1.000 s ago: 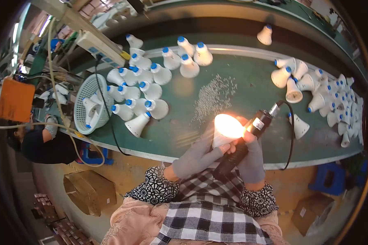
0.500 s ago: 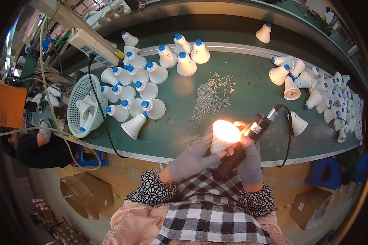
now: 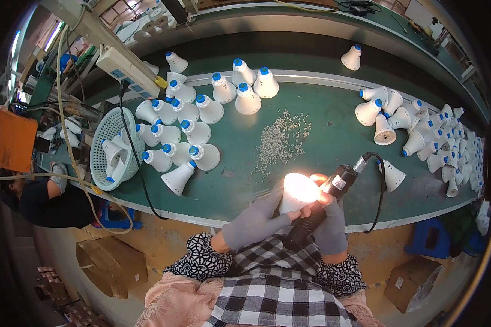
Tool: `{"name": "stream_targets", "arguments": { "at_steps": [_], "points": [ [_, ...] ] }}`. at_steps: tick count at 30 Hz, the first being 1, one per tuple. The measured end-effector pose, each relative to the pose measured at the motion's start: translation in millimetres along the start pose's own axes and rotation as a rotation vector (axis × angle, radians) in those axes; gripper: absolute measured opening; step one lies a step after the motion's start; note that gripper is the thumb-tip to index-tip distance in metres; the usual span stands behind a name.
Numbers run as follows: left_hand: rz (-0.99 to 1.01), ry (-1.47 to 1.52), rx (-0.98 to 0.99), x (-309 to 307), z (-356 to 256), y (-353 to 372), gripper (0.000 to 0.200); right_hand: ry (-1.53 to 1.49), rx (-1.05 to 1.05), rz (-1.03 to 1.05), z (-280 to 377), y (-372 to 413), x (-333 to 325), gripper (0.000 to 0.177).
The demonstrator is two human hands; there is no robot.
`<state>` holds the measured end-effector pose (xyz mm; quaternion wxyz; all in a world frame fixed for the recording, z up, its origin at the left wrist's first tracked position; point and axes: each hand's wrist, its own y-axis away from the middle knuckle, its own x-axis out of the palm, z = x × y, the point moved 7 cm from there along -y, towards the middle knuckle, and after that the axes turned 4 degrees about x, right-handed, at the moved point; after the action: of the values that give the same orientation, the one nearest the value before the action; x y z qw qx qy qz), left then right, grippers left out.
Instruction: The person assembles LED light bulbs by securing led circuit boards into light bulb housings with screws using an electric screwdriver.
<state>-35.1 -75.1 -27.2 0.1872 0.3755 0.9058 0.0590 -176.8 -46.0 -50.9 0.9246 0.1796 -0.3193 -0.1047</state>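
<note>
My left hand [image 3: 255,222], in a grey fingerless glove, is closed around a white cone-shaped lamp housing [image 3: 290,203]. The housing's wide end points up and glows too brightly to show detail. In my right hand [image 3: 333,228], gloved alike, lies a black electric screwdriver [image 3: 341,181], tilted, with its cable end up and to the right. The screwdriver's tip is lost in the glare by the housing. Just beyond both hands, a loose pile of small screws [image 3: 278,143] is spread on the green table [image 3: 229,193].
Several white housings with blue caps [image 3: 204,157] stand at the left, and more crowd the right [image 3: 447,144]. A pale plastic basket [image 3: 101,169] holds others. The screwdriver's black cable [image 3: 381,204] loops at the right. Near a power strip [image 3: 126,73], a person [image 3: 54,201] sits at the left.
The view has tilted slightly, so the table's contents sit lower in the picture. Both hands keep hold of the lamp housing and screwdriver, with little visible movement.
</note>
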Motion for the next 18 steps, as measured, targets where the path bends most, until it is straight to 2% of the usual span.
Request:
{"name": "stream_targets", "arguments": {
  "at_steps": [6,16,18],
  "points": [
    [-0.041,-0.010,0.049,-1.2,-1.8,1.0,0.067,-0.030,0.004,0.012,-4.0,0.5,-1.4,0.051],
    [-0.041,-0.094,0.014,2.6,11.5,3.2,0.075,-0.056,0.009,0.039,-0.2,2.9,6.0,0.047],
    [-0.027,-0.015,-0.002,2.0,6.9,2.8,0.075,-0.028,0.063,0.039,-4.2,-0.3,-0.2,0.045]
  ]
}}
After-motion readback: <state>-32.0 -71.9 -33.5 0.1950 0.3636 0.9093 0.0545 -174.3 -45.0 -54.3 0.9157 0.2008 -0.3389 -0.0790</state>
